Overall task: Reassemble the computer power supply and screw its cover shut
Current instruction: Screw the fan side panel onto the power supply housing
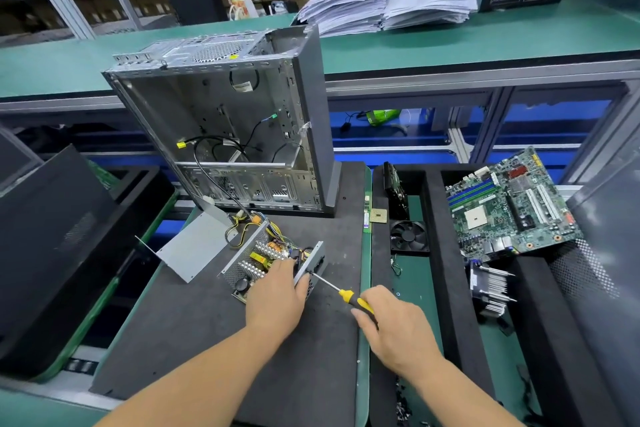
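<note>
The open power supply [258, 262] lies on the black foam mat [207, 340], its circuit board, heat sinks and coloured wires exposed. My left hand [277, 295] grips its near right end, thumb against the grey side wall. My right hand [391, 326] holds a yellow-and-black screwdriver [346, 295] by the handle. The screwdriver's tip meets the grey side wall right by my left thumb. The bent grey metal cover [194, 246] lies apart to the left of the supply.
An empty tower computer case [225, 114] stands upright behind the supply. A black fan [408, 237], a CPU chip [378, 217], a motherboard [509, 204] and a heat sink [491, 291] lie to the right. A black side panel [59, 246] leans at left.
</note>
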